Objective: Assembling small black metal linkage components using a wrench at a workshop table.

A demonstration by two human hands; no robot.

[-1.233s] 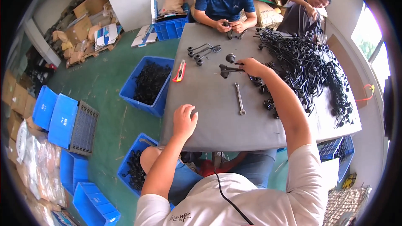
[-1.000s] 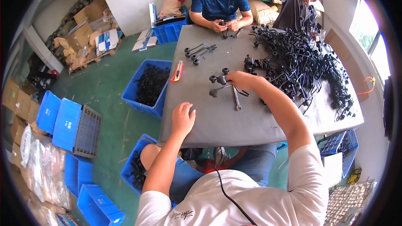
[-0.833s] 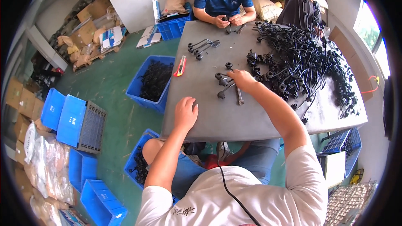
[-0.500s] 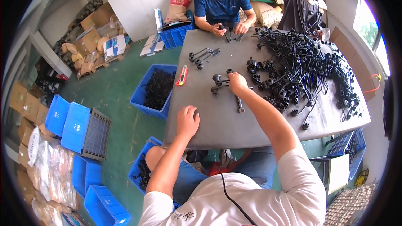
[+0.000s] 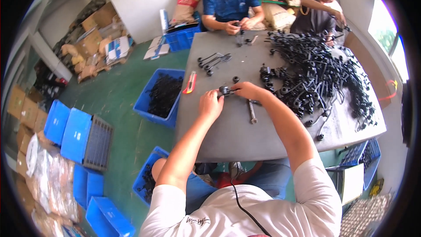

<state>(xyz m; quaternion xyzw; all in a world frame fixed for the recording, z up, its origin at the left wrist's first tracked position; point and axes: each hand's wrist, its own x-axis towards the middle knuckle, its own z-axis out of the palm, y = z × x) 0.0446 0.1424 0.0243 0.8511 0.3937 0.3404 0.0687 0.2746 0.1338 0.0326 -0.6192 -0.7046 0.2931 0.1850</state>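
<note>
Fingers [image 5: 238, 86]: RH [image 5: 248, 90] clamped on blk part [image 5: 224, 90], LH [image 5: 211, 104] can't tell; bare tbl [image 5: 228, 138] at near edge [image 5: 245, 158].

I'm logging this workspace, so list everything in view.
black rod pile: uncountable, black, table's right side
separate rods: a few, black, table's far left
black part: at least one, black, between the hands
utility knife: one, red, table's left edge
wrench: one, silver, table middle
table: one, grey, centre
blue bins: several, blue, floor around table
sacks: several, mostly tan, far wall
cardboard: several pieces, brown, left
co-workers: two, blue and dark clothes, far side
own shirt: one, white, bottom
left hand: one, bare, at black part
right hand: one, bare, holding black part
</note>
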